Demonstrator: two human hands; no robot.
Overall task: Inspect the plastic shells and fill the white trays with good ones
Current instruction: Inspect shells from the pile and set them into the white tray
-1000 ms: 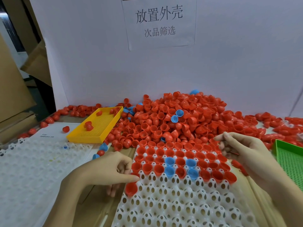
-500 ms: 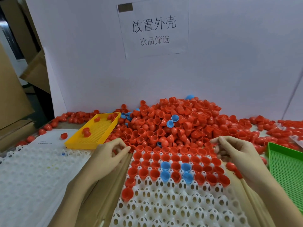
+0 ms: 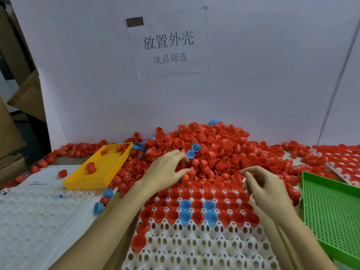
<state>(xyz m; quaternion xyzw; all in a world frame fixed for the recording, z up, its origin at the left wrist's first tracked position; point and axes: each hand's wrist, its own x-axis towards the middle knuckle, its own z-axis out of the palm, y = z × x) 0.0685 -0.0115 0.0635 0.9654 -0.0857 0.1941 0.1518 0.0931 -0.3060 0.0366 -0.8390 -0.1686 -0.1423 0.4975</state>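
A big heap of red plastic shells (image 3: 210, 151) with a few blue ones lies against the white back wall. In front of it sits a white tray (image 3: 194, 242); its far rows hold red shells and several blue shells (image 3: 185, 204). One red shell (image 3: 138, 243) sits alone at the tray's left edge. My left hand (image 3: 167, 168) reaches into the heap's front, fingers spread and curved over the shells. My right hand (image 3: 263, 184) hovers at the tray's far right corner, fingers loosely curled, forefinger tip by the shells. I see nothing gripped in either hand.
A yellow mesh tray (image 3: 101, 170) with a few red shells stands at the left. A green mesh tray (image 3: 331, 211) lies at the right. Another white tray (image 3: 39, 221) lies at the near left, and a filled one (image 3: 348, 162) at the far right. Loose shells are scattered around.
My left hand left the tray's left edge and moved forward into the heap. The lone red shell stays where that hand was. My right hand shifted slightly forward.
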